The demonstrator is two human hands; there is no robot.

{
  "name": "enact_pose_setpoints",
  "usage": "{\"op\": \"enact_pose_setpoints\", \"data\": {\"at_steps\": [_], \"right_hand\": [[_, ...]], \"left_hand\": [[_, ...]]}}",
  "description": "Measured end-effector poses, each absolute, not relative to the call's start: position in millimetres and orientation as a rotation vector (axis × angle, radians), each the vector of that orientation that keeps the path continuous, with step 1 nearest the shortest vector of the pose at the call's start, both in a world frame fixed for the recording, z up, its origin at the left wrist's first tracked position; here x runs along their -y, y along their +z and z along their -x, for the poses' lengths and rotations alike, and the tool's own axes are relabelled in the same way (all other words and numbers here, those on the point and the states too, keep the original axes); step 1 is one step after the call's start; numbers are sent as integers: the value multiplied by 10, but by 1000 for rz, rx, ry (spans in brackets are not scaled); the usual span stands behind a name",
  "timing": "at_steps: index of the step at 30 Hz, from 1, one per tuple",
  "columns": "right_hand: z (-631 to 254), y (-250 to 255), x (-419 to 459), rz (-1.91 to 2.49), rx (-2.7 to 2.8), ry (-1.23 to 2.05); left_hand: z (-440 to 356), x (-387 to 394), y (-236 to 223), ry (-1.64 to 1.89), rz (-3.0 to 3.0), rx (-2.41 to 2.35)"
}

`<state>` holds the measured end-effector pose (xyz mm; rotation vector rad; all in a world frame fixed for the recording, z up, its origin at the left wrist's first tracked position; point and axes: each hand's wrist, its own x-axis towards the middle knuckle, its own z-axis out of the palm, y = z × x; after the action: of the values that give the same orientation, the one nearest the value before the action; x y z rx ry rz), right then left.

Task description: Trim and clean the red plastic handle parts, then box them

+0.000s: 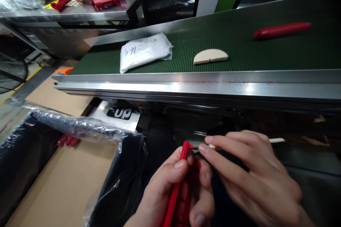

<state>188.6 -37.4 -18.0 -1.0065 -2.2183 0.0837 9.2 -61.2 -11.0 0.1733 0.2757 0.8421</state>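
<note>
My left hand [173, 188] grips the red plastic part [181, 184] tight; right hand [250, 173] pinches a thin tool [213, 146] that could slip off its tip.

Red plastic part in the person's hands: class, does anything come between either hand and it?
Nothing visible does. The left hand grips the red plastic part directly, and the right hand brings a thin pale tool to its top end.

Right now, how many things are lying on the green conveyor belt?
3: a white plastic bag at left, a beige half-round piece mid-belt, a long red part far right. More may lie beyond the frame.
</note>
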Motion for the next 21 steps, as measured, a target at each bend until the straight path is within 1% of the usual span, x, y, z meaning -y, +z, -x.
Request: {"op": "enact_pose_setpoints", "data": {"at_steps": [3, 7, 12, 21], "right_hand": [[-1847, -222, 415, 1079, 2149, 29], [-1864, -263, 469, 1097, 2173, 37], [-1899, -283, 517, 1100, 2164, 52], [-1994, -309, 582, 1047, 2278, 62]], "left_hand": [[-114, 654, -96, 852, -94, -313], [-157, 684, -95, 888, -109, -338], [-177, 711, -91, 821, -50, -316], [-261, 790, -353, 717, -19, -232]]}}
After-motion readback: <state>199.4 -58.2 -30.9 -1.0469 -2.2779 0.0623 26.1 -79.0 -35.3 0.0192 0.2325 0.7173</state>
